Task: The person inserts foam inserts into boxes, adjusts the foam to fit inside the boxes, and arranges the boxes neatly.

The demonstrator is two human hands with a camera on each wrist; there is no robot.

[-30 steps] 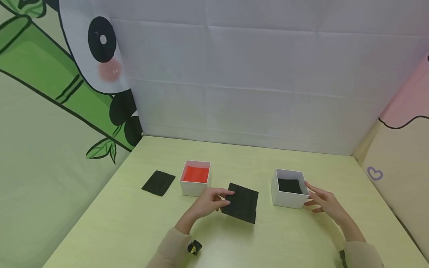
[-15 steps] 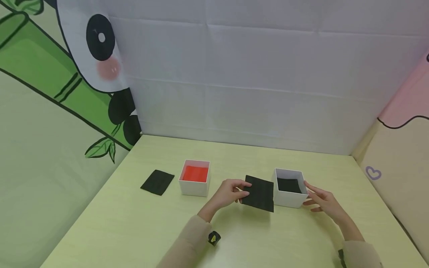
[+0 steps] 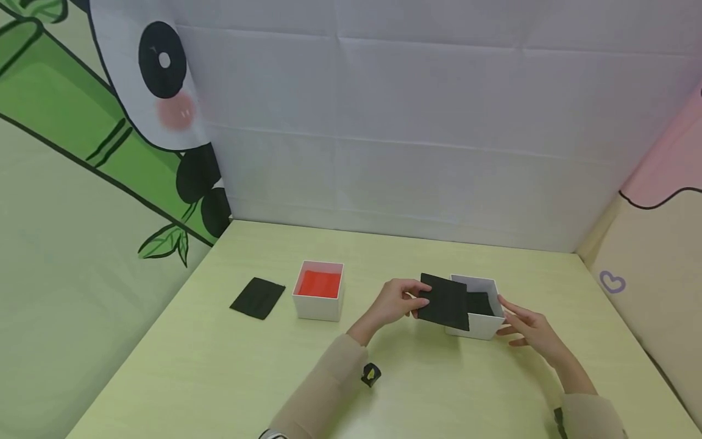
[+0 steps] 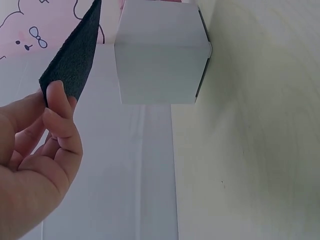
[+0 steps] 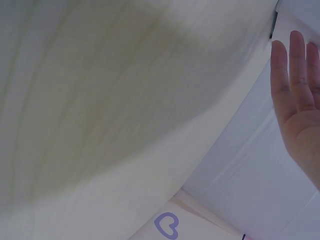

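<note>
My left hand (image 3: pixel 397 303) pinches a square black cloth (image 3: pixel 445 302) by its left edge. In the head view this cloth is held up in front of the left part of a white box (image 3: pixel 485 326), hiding that part. Inside the box lies another black cloth (image 3: pixel 479 303). The fingers of my right hand (image 3: pixel 532 335) are extended and touch the box's right side. The left wrist view has the pinched cloth (image 4: pixel 75 60) tilted beside the white box (image 4: pixel 157 70). Straight fingers of the right hand (image 5: pixel 305 110) appear in the right wrist view.
A second white box (image 3: pixel 318 310) with red cloth (image 3: pixel 320 285) in it stands left of the hands. Farther left, a black cloth square (image 3: pixel 258 298) lies flat on the pale yellow table (image 3: pixel 181 366). A white fabric backdrop (image 3: pixel 411 134) rises behind the table.
My left hand has carried the pinched black cloth to the right and away from me, up to the right-hand box. The right hand has stayed against that box.
</note>
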